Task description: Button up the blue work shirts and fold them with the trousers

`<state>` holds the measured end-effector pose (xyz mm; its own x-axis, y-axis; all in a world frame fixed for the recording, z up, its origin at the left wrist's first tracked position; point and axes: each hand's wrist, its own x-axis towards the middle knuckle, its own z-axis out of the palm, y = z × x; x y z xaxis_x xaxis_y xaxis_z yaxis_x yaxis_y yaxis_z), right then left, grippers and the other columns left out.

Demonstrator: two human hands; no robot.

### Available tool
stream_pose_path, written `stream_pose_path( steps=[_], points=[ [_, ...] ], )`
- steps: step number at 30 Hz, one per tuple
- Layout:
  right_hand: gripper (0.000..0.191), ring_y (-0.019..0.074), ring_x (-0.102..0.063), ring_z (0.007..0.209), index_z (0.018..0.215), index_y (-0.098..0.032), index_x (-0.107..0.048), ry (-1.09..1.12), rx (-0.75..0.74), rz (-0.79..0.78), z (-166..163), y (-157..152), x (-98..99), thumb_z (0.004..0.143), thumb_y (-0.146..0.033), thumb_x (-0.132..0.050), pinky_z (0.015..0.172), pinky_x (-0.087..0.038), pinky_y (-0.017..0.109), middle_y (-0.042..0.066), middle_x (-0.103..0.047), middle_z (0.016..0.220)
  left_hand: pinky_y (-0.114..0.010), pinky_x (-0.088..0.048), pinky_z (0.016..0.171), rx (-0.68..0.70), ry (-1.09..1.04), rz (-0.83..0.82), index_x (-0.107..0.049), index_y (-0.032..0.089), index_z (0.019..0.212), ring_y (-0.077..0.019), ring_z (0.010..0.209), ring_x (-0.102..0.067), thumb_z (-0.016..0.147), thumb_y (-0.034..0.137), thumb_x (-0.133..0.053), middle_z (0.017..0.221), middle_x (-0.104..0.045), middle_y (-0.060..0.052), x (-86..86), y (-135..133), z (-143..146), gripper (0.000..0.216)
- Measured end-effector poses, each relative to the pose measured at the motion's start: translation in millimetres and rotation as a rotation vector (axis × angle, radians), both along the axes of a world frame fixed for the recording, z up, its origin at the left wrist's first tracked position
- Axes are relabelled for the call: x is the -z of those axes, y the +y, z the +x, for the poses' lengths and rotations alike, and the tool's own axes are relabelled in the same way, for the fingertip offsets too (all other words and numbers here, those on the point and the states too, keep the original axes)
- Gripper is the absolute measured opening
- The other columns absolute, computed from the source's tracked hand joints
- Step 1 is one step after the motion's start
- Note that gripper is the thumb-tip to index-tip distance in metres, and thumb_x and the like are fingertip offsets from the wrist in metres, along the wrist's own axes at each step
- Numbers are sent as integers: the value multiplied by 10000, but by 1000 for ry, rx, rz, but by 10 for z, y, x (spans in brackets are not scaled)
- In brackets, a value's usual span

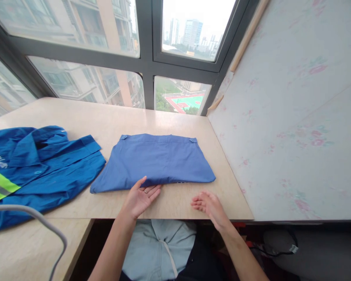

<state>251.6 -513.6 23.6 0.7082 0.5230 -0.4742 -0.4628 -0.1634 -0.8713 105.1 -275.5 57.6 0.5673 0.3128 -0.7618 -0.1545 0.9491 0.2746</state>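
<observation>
A blue garment (163, 160), folded into a flat wide shape with buttoned tabs at its two far corners, lies on the pale tabletop. At its near edge is my left hand (142, 197), palm turned up, a ring on one finger. The left thumb rests against the cloth and the fingertips reach the lower fold. My right hand (209, 207) hovers over the table's front, apart from the garment, fingers loosely curved and empty. To the left, a brighter blue work jacket (55, 168) with a yellow-green reflective strip lies spread out, partly cut off by the frame.
Grey-framed windows (148, 84) border the table (105, 117) at the back. A flower-patterned wall (295, 117) rises on the right. A grey cable (46, 222) arcs across the lower left. Beneath the front edge, dark space and a black cord (280, 251) show at right.
</observation>
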Motion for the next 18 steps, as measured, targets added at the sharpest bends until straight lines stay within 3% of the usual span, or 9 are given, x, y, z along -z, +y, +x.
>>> stream_pose_path(
  steps=[4, 8, 13, 18],
  points=[
    [329, 280, -685, 1084, 1000, -134, -603, 235, -127, 252, -329, 285, -81, 839, -412, -676, 1000, -519, 469, 184, -715, 1084, -394, -631, 742, -6, 50, 1, -564, 130, 944, -280, 927, -709, 879, 183, -566, 932, -659, -163, -11, -29, 215, 84],
    [393, 280, -608, 1209, 993, -164, -611, 137, -159, 418, -232, 688, 29, 918, -529, -486, 1053, -474, 524, 193, -679, 1141, -379, -631, 733, -28, 70, 27, -575, 141, 888, -247, 857, -709, 882, 164, -546, 876, -667, -137, -48, -24, 295, 37],
    [435, 260, -627, 1148, 965, -249, -635, -46, 43, 461, 128, 939, 138, 906, -614, -406, 1017, -497, 535, 116, -696, 1037, -400, -625, 757, -89, 53, 49, -573, 144, 848, -240, 828, -710, 868, 113, -512, 835, -683, -125, -86, -35, 274, 71],
    [447, 252, -593, 1202, 1137, -247, -656, -69, 264, 523, 420, 773, -1, 894, -576, -475, 1042, -462, 518, 86, -706, 1141, -433, -606, 828, -157, -39, 44, -597, 153, 880, -244, 846, -709, 822, 110, -488, 799, -689, -100, -120, 10, 263, 131]
  ],
)
